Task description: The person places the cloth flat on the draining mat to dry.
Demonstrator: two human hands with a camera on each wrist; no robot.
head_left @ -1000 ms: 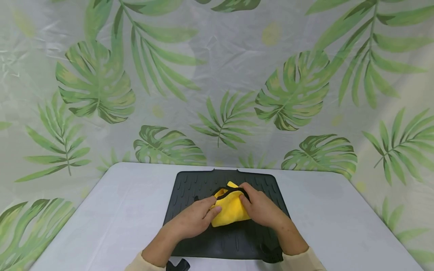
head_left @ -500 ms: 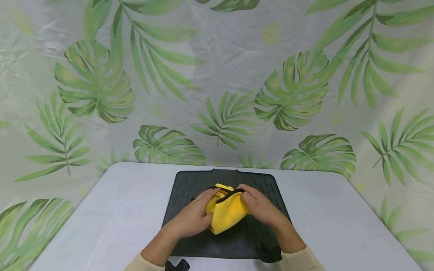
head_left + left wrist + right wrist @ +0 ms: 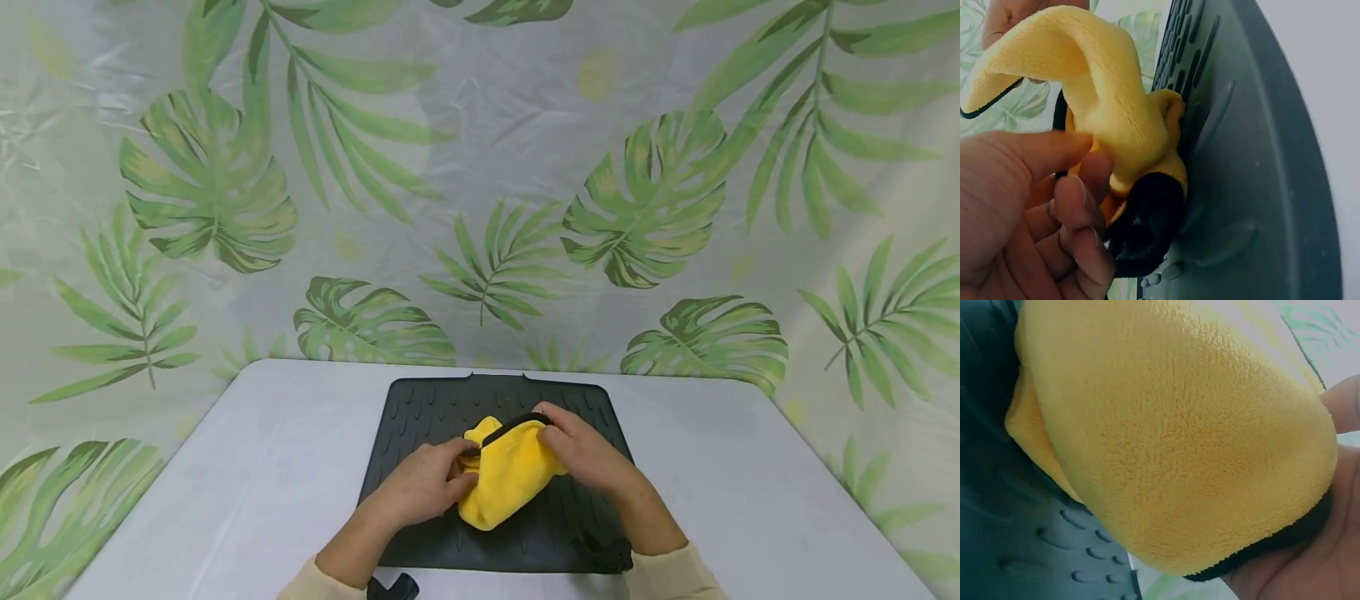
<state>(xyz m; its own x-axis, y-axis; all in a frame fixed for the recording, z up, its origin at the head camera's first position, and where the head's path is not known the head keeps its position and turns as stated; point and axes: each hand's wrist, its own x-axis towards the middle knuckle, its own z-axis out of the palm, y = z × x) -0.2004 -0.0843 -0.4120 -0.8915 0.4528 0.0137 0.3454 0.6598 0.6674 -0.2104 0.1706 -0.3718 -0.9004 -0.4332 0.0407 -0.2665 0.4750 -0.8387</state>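
A yellow plush cloth [image 3: 517, 479] with black edging hangs bunched between both hands, over a dark mat [image 3: 408, 408]. My left hand [image 3: 420, 483] pinches its left side with thumb and curled fingers. At the cloth's upper right edge, my right hand [image 3: 585, 454] grips the black border. In the left wrist view the cloth [image 3: 1113, 112] arches beyond the thumb, and a shiny black thing [image 3: 1147, 225] of unclear kind sits below it near the fingertips. The right wrist view is mostly filled by the cloth [image 3: 1179, 444], whose fold hides part of the right fingers.
The ribbed mat lies on a white table [image 3: 285, 442]. A leaf-patterned curtain [image 3: 517, 167] hangs behind the table. Black pieces [image 3: 393, 587] show near both wrists at the bottom.
The cloth has been turned and spread between the hands; its lower corner hangs lower. The left hand has shifted its grip along the edge, and the right hand has moved slightly right.
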